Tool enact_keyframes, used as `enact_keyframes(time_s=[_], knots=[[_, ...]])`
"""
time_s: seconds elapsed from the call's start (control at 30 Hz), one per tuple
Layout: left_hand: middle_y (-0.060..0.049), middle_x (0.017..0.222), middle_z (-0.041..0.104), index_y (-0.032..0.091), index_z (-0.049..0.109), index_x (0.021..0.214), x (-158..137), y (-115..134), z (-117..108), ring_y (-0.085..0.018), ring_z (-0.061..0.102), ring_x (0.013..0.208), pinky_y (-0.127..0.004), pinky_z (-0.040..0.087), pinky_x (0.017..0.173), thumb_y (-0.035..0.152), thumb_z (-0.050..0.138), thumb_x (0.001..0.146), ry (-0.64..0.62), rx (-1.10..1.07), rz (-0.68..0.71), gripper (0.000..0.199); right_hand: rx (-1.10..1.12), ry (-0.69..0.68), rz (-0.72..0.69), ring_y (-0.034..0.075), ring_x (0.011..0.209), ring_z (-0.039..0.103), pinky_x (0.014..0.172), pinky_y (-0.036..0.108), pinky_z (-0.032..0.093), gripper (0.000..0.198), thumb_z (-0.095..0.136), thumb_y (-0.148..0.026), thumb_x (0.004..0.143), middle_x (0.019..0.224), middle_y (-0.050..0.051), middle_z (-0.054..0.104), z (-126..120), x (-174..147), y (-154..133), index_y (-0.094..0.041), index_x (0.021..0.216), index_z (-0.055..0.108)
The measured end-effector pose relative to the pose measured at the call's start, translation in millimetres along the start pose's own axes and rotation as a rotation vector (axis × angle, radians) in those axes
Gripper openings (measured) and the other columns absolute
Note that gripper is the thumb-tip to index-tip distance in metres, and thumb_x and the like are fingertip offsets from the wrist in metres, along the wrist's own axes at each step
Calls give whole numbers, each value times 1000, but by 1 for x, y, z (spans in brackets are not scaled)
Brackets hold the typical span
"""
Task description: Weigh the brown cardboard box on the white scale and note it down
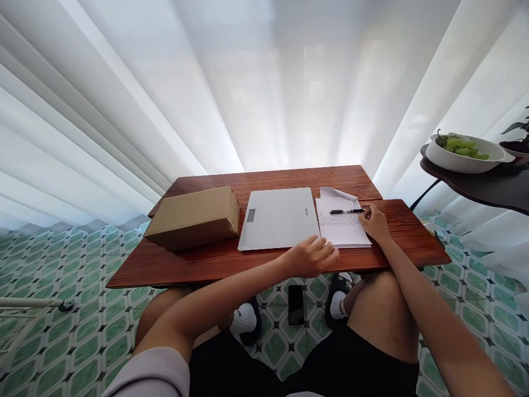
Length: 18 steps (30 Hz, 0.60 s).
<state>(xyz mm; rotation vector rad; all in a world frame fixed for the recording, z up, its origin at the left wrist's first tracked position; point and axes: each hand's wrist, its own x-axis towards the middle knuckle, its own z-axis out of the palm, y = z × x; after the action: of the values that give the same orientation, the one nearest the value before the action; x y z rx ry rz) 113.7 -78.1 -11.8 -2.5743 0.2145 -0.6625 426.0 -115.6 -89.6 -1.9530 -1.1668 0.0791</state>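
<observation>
My right hand (374, 222) is at the right edge of a sheaf of white paper (341, 236) with handwriting on it. Its thumb and fingers close around the right end of a black pen (345, 211), which lies across the upper part of the page. The top sheet is folded and lifted at its far edge. My left hand (313, 257) hovers at the table's near edge, fingers loosely apart and holding nothing. Just beyond it lies a flat white scale (279, 218) with a small grey display, left of the paper.
A closed cardboard box (194, 215) sits on the left of the wooden table (285, 263). On the floor between my feet lies a black phone (296, 305). A dark side shelf (475, 184) at right carries a white bowl (454, 160) of green grapes. White curtains (306, 88) hang behind.
</observation>
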Motion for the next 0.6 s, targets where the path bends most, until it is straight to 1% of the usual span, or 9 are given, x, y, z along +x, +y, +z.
enact_keyframes(time_s=[0.13, 0.3, 0.4, 0.43, 0.5, 0.6], knots=[[-4, 103, 73, 17, 64, 109, -41, -24, -30, -18, 66, 94, -32, 51, 90, 20, 52, 92, 86, 82, -167, 21, 13, 6, 22, 21, 63, 54, 70, 34, 41, 31, 53, -28, 70, 67, -1, 57, -3, -1, -1, -21, 100, 59], [-4, 100, 76, 18, 65, 113, -96, -54, -62, -19, 70, 95, -31, 54, 84, 10, 51, 82, 189, 174, -549, 35, 33, 17, 45, 21, 65, 54, 72, 35, 43, 29, 54, -31, 72, 70, 1, 58, -5, -1, 0, -21, 98, 59], [-4, 100, 77, 20, 68, 106, -129, -69, -79, -20, 72, 99, -30, 54, 84, 8, 49, 81, 206, 232, -777, 34, 59, 41, 66, 22, 71, 56, 75, 37, 43, 26, 52, -41, 81, 74, 3, 60, -7, 0, 2, -22, 97, 61], [-4, 101, 77, 19, 68, 105, -140, -73, -84, -21, 72, 101, -31, 54, 82, 7, 49, 82, 206, 246, -835, 33, 74, 48, 76, 22, 72, 56, 76, 37, 43, 29, 49, -45, 85, 74, 3, 60, -7, 0, 3, -22, 95, 62], [-5, 103, 77, 20, 69, 105, -163, -81, -93, -23, 72, 102, -31, 54, 80, 8, 50, 82, 236, 287, -958, 32, 118, 52, 100, 22, 71, 55, 75, 38, 44, 41, 38, -54, 92, 72, 3, 58, -9, 1, 5, -22, 92, 63], [-8, 107, 76, 19, 70, 107, -195, -92, -102, -26, 70, 102, -37, 53, 86, 11, 49, 84, 309, 324, -1174, 32, 194, 51, 136, 21, 66, 53, 70, 37, 45, 58, 26, -65, 94, 68, 4, 55, -10, 3, 8, -21, 88, 63]])
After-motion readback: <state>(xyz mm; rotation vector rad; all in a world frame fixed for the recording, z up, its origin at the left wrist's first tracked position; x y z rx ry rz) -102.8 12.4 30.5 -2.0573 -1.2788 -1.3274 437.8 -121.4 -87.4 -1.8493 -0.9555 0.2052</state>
